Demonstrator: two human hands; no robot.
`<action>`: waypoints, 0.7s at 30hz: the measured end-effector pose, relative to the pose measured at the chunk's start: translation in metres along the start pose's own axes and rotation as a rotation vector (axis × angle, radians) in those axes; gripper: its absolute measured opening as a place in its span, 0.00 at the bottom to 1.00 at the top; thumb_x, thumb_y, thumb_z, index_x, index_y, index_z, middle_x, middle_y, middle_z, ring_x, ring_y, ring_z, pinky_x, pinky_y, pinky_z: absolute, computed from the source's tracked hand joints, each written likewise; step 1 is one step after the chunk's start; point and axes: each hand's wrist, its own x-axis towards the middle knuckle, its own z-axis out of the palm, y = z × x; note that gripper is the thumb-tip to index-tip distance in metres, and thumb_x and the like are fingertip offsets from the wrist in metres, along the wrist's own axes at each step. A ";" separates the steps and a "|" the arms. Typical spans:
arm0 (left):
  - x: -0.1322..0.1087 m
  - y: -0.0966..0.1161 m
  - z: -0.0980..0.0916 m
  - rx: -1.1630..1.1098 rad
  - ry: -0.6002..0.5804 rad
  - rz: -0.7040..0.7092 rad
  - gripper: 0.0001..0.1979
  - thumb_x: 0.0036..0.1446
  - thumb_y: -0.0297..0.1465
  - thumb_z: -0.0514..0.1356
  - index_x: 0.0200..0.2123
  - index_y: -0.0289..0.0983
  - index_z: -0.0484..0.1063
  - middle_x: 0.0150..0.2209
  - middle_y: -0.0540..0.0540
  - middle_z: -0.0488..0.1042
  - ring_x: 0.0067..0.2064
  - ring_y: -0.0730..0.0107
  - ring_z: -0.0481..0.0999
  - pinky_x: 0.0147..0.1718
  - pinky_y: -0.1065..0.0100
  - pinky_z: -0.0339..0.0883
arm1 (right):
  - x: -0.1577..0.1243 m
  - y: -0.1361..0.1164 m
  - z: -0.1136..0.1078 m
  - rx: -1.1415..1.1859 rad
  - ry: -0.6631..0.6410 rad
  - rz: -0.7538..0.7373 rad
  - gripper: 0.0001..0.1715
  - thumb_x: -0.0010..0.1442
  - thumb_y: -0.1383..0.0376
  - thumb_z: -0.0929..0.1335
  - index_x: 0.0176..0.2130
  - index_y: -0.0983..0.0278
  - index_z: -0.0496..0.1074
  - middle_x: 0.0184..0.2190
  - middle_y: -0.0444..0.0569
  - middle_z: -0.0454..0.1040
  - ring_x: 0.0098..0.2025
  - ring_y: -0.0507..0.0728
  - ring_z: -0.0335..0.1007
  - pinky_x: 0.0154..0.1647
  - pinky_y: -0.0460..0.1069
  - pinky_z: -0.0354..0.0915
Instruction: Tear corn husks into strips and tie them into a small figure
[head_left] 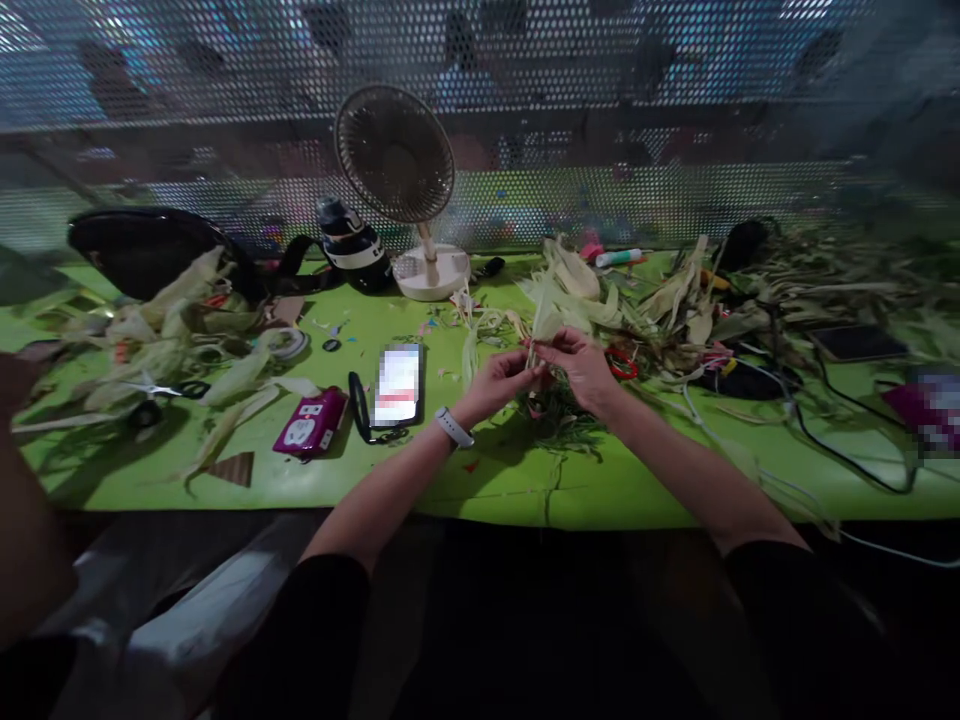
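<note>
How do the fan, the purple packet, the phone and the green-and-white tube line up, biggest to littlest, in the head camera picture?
1. Fan: largest by far.
2. Purple packet and phone: too alike to rank.
3. Green-and-white tube: smallest.

Green table (472, 485): husks (570, 275), fan (403, 165), bottle (354, 245), phone (397, 385), purple packet (310, 424).

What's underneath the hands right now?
Below the left hand and right hand, a tangle of stringy green leaves shows on the green tabletop. The hands hide whatever lies directly beneath them, so how far the tangle reaches can't be told.
</note>
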 end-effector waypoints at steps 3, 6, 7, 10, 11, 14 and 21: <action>0.000 0.005 -0.001 -0.007 -0.006 -0.067 0.26 0.42 0.50 0.74 0.32 0.34 0.78 0.27 0.48 0.80 0.28 0.74 0.77 0.30 0.72 0.71 | 0.007 -0.001 -0.002 0.076 -0.006 0.001 0.24 0.32 0.58 0.83 0.28 0.60 0.76 0.28 0.40 0.81 0.32 0.53 0.77 0.39 0.49 0.73; -0.006 0.010 0.000 -0.071 0.008 -0.183 0.26 0.39 0.48 0.76 0.33 0.34 0.77 0.27 0.49 0.80 0.27 0.73 0.78 0.28 0.71 0.73 | 0.014 -0.001 -0.008 0.137 0.017 -0.026 0.23 0.34 0.61 0.83 0.30 0.59 0.74 0.29 0.39 0.81 0.34 0.52 0.78 0.41 0.48 0.73; -0.009 0.011 0.000 -0.093 0.011 -0.230 0.26 0.39 0.47 0.76 0.34 0.35 0.76 0.28 0.49 0.81 0.27 0.72 0.79 0.29 0.70 0.75 | 0.016 -0.001 -0.010 0.141 0.024 -0.033 0.23 0.35 0.62 0.82 0.31 0.58 0.74 0.29 0.39 0.81 0.35 0.52 0.78 0.41 0.48 0.73; -0.018 0.011 0.001 -0.103 0.022 -0.316 0.25 0.41 0.46 0.76 0.36 0.35 0.76 0.29 0.49 0.81 0.27 0.70 0.80 0.27 0.69 0.76 | 0.020 -0.001 -0.016 0.124 0.034 -0.030 0.22 0.40 0.63 0.81 0.34 0.58 0.72 0.31 0.39 0.81 0.37 0.52 0.79 0.41 0.48 0.73; -0.020 0.010 0.001 -0.087 0.020 -0.323 0.25 0.42 0.46 0.76 0.37 0.35 0.76 0.29 0.48 0.81 0.27 0.70 0.81 0.26 0.70 0.76 | 0.022 0.000 -0.017 0.116 0.037 -0.030 0.21 0.42 0.64 0.80 0.35 0.59 0.71 0.32 0.40 0.81 0.38 0.53 0.79 0.42 0.48 0.73; -0.023 0.009 -0.003 -0.020 -0.017 -0.333 0.24 0.43 0.46 0.75 0.36 0.35 0.77 0.29 0.47 0.82 0.28 0.68 0.81 0.24 0.71 0.75 | 0.028 -0.001 -0.021 0.100 0.073 -0.065 0.21 0.45 0.65 0.78 0.37 0.59 0.69 0.33 0.40 0.81 0.40 0.53 0.79 0.44 0.49 0.73; -0.029 0.026 -0.026 0.056 -0.014 -0.348 0.23 0.39 0.44 0.77 0.32 0.35 0.78 0.28 0.46 0.82 0.22 0.71 0.79 0.16 0.76 0.68 | 0.062 -0.030 -0.065 0.001 0.216 -0.231 0.15 0.54 0.63 0.73 0.40 0.58 0.66 0.37 0.42 0.79 0.39 0.52 0.78 0.45 0.49 0.73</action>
